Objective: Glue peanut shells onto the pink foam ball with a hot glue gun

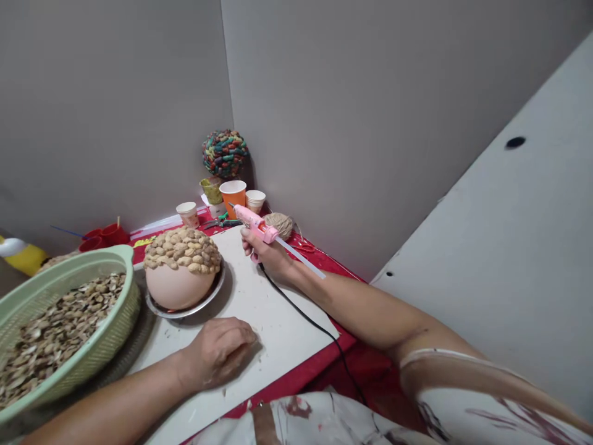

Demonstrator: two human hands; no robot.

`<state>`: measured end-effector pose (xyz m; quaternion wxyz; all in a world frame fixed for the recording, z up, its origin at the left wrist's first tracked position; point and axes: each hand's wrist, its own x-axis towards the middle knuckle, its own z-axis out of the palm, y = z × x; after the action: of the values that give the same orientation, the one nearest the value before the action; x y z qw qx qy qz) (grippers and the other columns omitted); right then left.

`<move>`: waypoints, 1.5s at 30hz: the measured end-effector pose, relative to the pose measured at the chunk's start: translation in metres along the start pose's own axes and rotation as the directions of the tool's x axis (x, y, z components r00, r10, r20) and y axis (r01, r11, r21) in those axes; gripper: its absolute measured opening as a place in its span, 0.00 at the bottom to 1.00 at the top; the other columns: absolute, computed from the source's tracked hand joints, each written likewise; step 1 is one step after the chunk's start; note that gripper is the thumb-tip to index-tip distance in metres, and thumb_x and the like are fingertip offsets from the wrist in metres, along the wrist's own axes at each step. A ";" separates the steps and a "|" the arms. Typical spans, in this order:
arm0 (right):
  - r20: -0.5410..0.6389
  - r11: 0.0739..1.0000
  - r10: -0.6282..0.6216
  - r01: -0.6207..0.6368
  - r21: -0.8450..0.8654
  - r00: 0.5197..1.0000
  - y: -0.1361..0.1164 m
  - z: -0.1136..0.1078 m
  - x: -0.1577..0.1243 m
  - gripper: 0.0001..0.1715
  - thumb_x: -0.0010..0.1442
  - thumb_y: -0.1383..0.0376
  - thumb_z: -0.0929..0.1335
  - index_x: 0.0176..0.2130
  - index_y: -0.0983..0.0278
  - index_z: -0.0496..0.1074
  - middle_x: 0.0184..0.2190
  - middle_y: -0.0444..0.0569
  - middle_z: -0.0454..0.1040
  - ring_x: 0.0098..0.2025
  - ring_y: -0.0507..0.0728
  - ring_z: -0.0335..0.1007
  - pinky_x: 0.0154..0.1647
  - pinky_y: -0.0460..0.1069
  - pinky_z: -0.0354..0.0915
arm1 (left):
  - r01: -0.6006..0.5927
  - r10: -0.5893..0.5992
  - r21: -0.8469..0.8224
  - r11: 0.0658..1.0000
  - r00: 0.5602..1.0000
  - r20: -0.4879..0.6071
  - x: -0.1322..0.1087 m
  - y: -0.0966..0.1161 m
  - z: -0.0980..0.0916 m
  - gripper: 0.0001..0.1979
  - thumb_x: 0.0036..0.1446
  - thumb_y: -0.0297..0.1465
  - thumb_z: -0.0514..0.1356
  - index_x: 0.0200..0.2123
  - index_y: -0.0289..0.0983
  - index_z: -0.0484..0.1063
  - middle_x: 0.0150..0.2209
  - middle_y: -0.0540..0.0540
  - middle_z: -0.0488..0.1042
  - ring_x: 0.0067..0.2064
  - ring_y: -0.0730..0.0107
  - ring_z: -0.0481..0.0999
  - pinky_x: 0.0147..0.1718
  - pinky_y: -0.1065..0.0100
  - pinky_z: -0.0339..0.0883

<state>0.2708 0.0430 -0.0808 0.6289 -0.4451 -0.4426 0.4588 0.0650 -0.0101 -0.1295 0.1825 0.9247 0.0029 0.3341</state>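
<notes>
My right hand [271, 254] is wrapped round the handle of a pink hot glue gun [252, 219], its nozzle pointing up and to the left. A clear glue stick [301, 258] sticks out of its back, and a black cord [306, 316] trails down. My left hand [226, 347] rests closed on the white board [282, 337]; whatever its curled fingers may hold is hidden. Beyond it, a pale ball [178, 289] sits in a metal bowl [197, 311]. Peanut shells [183, 248] cover the ball's upper part.
A green basket [132, 296] of shell pieces stands at left. Behind are paper cups [188, 213], an orange cup [231, 196], green-handled pliers [223, 220], twine [280, 225] and a multicoloured ball [225, 153]. Red cups [114, 233] and a yellow bottle [25, 256] stand far left. Grey walls [347, 123] enclose the corner.
</notes>
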 end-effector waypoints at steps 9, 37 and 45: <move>0.103 1.000 -0.014 0.011 0.026 0.995 0.005 -0.005 0.011 0.34 0.44 0.36 0.73 0.25 0.64 0.68 0.22 0.43 0.69 0.21 0.47 0.63 0.18 0.42 0.55 | -0.109 0.111 0.071 0.991 0.994 -0.019 0.002 -0.004 -0.007 0.12 0.68 0.27 0.50 0.29 0.40 0.59 0.19 0.53 0.62 0.20 0.72 0.60 0.21 0.67 0.51; 0.096 0.996 0.092 -0.092 -0.002 0.991 0.000 0.040 0.078 0.23 0.53 0.50 0.75 0.25 0.65 0.69 0.22 0.45 0.71 0.22 0.49 0.64 0.19 0.43 0.54 | -0.197 0.214 0.268 0.943 0.976 -0.035 0.006 -0.008 -0.035 0.15 0.71 0.34 0.46 0.35 0.35 0.67 0.20 0.48 0.67 0.22 0.67 0.63 0.21 0.63 0.54; 0.155 0.968 0.249 -0.244 -0.055 0.956 0.034 0.044 0.072 0.20 0.51 0.52 0.76 0.32 0.64 0.72 0.26 0.44 0.73 0.20 0.47 0.62 0.16 0.42 0.49 | -0.146 0.160 0.290 0.946 0.987 -0.027 0.009 -0.015 -0.030 0.17 0.72 0.36 0.45 0.33 0.37 0.67 0.20 0.49 0.68 0.22 0.67 0.64 0.23 0.63 0.54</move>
<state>0.2353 0.1257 -0.0940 0.5211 -0.4694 -0.4410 0.5601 0.0545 0.0153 -0.1077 0.0197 0.9301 -0.0158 0.3665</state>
